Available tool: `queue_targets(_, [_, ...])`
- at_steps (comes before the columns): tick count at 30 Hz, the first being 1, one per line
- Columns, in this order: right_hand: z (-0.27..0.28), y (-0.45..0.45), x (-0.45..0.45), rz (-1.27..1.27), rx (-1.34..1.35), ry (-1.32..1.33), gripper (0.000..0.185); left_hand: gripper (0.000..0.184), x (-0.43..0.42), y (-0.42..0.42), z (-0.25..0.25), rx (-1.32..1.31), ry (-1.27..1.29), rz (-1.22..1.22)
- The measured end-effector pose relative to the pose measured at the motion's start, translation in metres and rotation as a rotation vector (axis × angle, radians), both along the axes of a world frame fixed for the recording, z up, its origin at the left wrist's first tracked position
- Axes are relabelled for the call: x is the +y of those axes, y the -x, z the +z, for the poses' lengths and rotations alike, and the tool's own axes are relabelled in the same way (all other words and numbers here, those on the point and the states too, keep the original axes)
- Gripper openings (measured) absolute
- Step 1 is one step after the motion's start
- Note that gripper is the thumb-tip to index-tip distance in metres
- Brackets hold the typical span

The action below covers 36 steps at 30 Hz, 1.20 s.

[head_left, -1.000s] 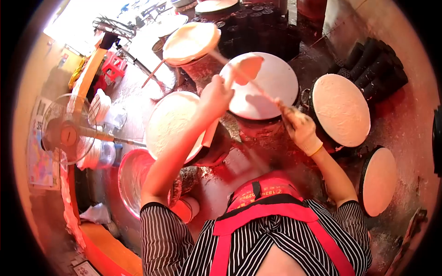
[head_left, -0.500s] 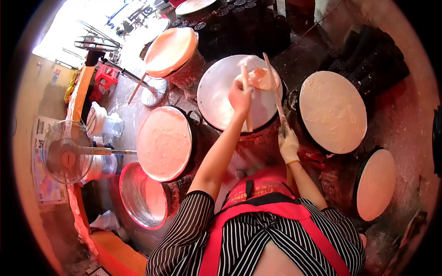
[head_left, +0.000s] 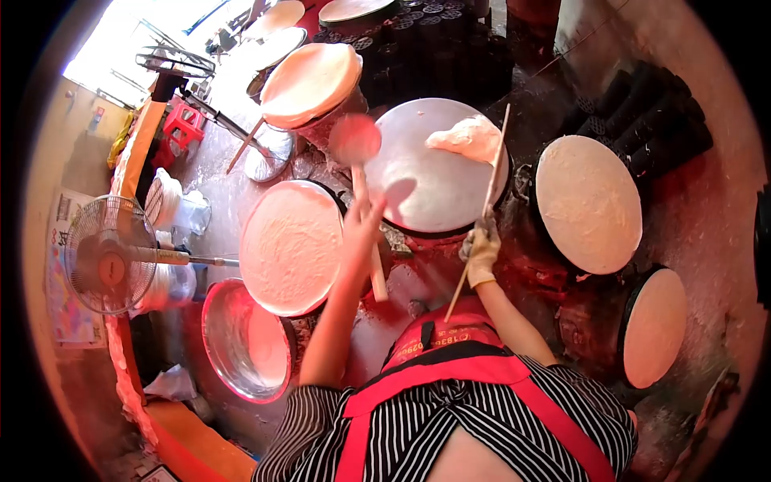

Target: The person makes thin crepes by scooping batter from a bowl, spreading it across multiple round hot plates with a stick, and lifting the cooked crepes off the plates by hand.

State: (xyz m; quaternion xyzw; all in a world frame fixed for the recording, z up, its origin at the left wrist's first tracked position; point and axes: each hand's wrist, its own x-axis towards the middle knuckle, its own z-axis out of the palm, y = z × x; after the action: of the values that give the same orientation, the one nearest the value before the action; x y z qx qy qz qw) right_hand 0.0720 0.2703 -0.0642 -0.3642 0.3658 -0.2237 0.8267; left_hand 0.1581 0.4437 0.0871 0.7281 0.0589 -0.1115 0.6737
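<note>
My left hand, bare, grips the wooden handle of a round-headed tool, blurred by motion. The head is raised beside the left rim of a round metal griddle, and its handle end sticks out below my hand. In my gloved right hand is a long thin wooden stick, slanting up along the griddle's right side. A soft pale lump of dough or batter lies on the griddle's upper right, with the stick at its right edge.
Batter-covered round griddles stand to the left, right and lower right. A wide metal basin is at lower left. Beyond it stands a fan. Black cylinders are stacked at upper right.
My left hand and its tool moved left and toward me, off the dough on the griddle. My right hand shifted slightly left and nearer, and the stick's lower end now reaches my apron.
</note>
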Motion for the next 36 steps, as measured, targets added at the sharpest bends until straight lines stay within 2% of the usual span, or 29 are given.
queue_targets(1, [0.019, -0.01, 0.011, 0.023, -0.044, -0.048, 0.042, 0.024, 0.015, 0.019, -0.007, 0.06, 0.034, -0.038])
queue_targets(2, [0.009, -0.033, 0.017, 0.009, 0.018, -0.019, 0.041, 0.022, 0.029, 0.038, -0.014, 0.121, 0.069, -0.076])
queue_targets(4, [-0.011, -0.085, 0.024, -0.104, 0.001, 0.197, 0.038, 0.025, 0.048, 0.071, -0.028, 0.136, 0.105, 0.002])
queue_targets(6, [-0.024, -0.134, 0.021, -0.117, 0.14, 0.462, 0.028, 0.028, 0.066, 0.098, -0.046, 0.015, 0.064, 0.043])
queue_targets(8, [-0.043, -0.18, 0.015, -0.124, 0.195, 0.624, 0.023, 0.032, 0.074, 0.113, -0.028, 0.168, 0.154, 0.092])
queue_targets(10, [-0.028, -0.179, 0.016, 0.061, 0.196, 0.579, 0.022, 0.034, 0.092, 0.12, -0.029, 0.257, 0.216, 0.108])
queue_targets(12, [0.042, -0.142, 0.011, 0.42, 0.187, 0.369, 0.023, 0.029, 0.106, 0.125, -0.035, 0.246, 0.258, 0.066])
queue_targets(13, [0.029, -0.141, -0.001, 0.52, 0.222, 0.268, 0.02, 0.028, 0.109, 0.126, -0.034, 0.243, 0.23, 0.054])
queue_targets(14, [0.046, -0.121, -0.008, 0.555, 0.185, 0.188, 0.024, 0.027, 0.112, 0.127, -0.033, 0.24, 0.204, 0.043])
queue_targets(15, [0.064, -0.098, -0.01, 0.544, 0.176, 0.223, 0.033, 0.025, 0.117, 0.128, -0.032, 0.246, 0.221, 0.04])
queue_targets(17, [0.027, -0.06, -0.022, 0.396, 0.116, 0.113, 0.038, 0.023, 0.124, 0.127, -0.032, 0.256, 0.257, 0.031])
queue_targets(18, [0.014, -0.041, -0.015, 0.218, 0.106, 0.223, 0.036, 0.021, 0.128, 0.127, -0.035, 0.223, 0.203, 0.013])
queue_targets(20, [0.014, -0.021, -0.01, 0.083, 0.21, 0.276, 0.035, 0.018, 0.133, 0.128, -0.044, 0.165, 0.092, -0.017])
queue_targets(23, [0.012, -0.027, -0.005, 0.228, 0.226, 0.315, 0.034, 0.017, 0.131, 0.131, -0.05, 0.148, 0.119, -0.022])
queue_targets(24, [0.017, -0.039, -0.002, 0.267, 0.156, 0.207, 0.033, 0.019, 0.129, 0.132, -0.051, 0.154, 0.141, 0.0])
queue_targets(26, [0.033, -0.061, 0.014, 0.344, 0.259, 0.341, 0.035, 0.023, 0.124, 0.134, -0.052, 0.161, 0.188, 0.049])
queue_targets(29, [0.038, -0.077, 0.017, 0.454, 0.205, 0.358, 0.036, 0.034, 0.107, 0.136, -0.053, 0.158, 0.199, 0.156])
queue_targets(32, [0.054, -0.059, -0.009, 0.707, 0.118, 0.315, 0.037, 0.036, 0.093, 0.139, -0.057, 0.237, 0.255, 0.254])
queue_targets(33, [0.081, -0.043, -0.021, 0.79, 0.158, 0.273, 0.037, 0.034, 0.089, 0.142, -0.059, 0.218, 0.251, 0.271])
queue_targets(34, [0.079, -0.034, -0.037, 0.763, 0.198, 0.228, 0.035, 0.033, 0.083, 0.145, -0.061, 0.2, 0.244, 0.288])
queue_targets(36, [0.043, -0.026, -0.069, 0.558, 0.137, 0.281, 0.034, 0.031, 0.07, 0.149, -0.06, 0.175, 0.235, 0.316])
